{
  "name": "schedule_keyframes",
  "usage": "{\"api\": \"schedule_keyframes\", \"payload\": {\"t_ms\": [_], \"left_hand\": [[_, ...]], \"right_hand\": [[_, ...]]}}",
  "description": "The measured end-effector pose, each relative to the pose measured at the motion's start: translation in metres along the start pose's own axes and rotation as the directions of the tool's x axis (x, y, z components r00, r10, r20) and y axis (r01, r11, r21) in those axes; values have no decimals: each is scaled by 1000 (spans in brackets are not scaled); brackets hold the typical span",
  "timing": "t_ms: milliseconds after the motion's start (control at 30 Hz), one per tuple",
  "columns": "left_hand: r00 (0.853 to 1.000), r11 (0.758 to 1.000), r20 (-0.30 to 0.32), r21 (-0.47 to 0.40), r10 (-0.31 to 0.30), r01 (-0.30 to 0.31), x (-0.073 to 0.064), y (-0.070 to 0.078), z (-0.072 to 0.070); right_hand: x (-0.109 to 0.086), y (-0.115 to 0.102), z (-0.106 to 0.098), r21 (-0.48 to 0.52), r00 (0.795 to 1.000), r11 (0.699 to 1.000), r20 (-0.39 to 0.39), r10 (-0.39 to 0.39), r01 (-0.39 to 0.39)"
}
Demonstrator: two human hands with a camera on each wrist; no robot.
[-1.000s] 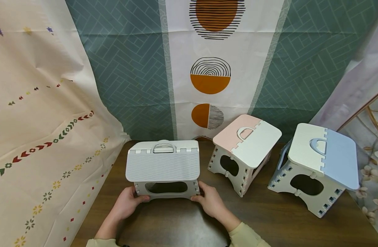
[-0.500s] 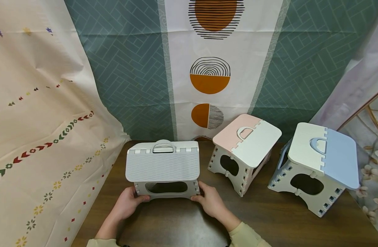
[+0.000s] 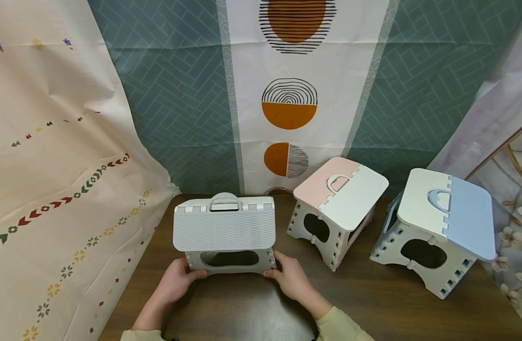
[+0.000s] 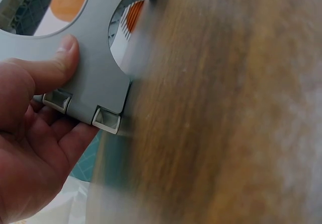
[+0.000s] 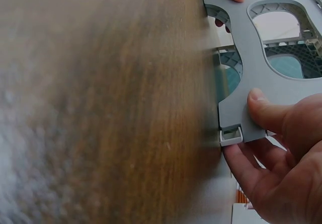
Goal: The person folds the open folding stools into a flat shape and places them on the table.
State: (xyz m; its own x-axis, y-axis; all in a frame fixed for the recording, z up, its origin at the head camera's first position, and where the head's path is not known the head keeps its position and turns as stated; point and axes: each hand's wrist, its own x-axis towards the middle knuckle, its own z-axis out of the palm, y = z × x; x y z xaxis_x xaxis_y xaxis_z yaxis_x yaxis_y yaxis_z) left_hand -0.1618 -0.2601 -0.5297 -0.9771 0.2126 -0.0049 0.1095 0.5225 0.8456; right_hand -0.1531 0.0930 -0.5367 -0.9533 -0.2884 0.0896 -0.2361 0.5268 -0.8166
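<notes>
A grey and white folding step stool (image 3: 225, 232) stands on the wooden table, with its handle at the hinge between the two top panels. The far white panel appears foreshortened, tilted away from the near grey one. My left hand (image 3: 175, 280) grips the near leg panel's lower left corner, thumb on the front face; in the left wrist view the fingers of the left hand (image 4: 40, 138) curl behind it. The lower right corner is held likewise by my right hand (image 3: 291, 278). In the right wrist view, the thumb of the right hand (image 5: 282, 148) presses the panel (image 5: 236, 98).
To the right stands a pink and white folding stool (image 3: 340, 192), unfolded. Beyond it is a blue and white one (image 3: 448, 208), also unfolded. Patterned cloths (image 3: 192, 94) hang behind and at both sides of the brown table (image 3: 226, 312).
The far white panel of the grey stool has dropped slightly, and its handle stands a touch higher. Both hands keep their hold in the same place.
</notes>
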Motion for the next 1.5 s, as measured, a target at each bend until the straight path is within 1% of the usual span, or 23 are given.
{"api": "schedule_keyframes", "payload": {"t_ms": [100,233,300,433,800,1033,1200,1300,1500], "left_hand": [[1000,1000,-2,-2,-1,1,0,0,0],[1000,1000,-3,2,-7,7,0,0,1],[1000,1000,-3,8,-15,15,0,0,2],[1000,1000,-3,15,-27,27,-1,0,2],[1000,1000,9,-19,-20,21,-2,0,3],[999,999,-31,10,-41,42,-2,2,3],[998,999,-42,25,-46,47,-1,3,3],[998,999,-44,22,-42,43,-2,3,3],[995,998,-83,16,-52,54,1,5,4]], "right_hand": [[0,0,-1,-1,1000,1000,-3,-14,14],[1,1,0,-8,1000,1000,0,-8,8],[1,2,0,-8,1000,1000,10,10,-10],[0,2,1,-9,1000,1000,19,10,-10],[-1,1,1,-21,1000,1000,7,-12,13],[-2,1,2,-9,1000,1000,12,-8,8],[-2,2,3,-9,1000,1000,13,-8,8],[-2,1,3,-8,1000,1000,8,-9,9],[-2,0,1,24,1000,1000,2,-1,1]]}}
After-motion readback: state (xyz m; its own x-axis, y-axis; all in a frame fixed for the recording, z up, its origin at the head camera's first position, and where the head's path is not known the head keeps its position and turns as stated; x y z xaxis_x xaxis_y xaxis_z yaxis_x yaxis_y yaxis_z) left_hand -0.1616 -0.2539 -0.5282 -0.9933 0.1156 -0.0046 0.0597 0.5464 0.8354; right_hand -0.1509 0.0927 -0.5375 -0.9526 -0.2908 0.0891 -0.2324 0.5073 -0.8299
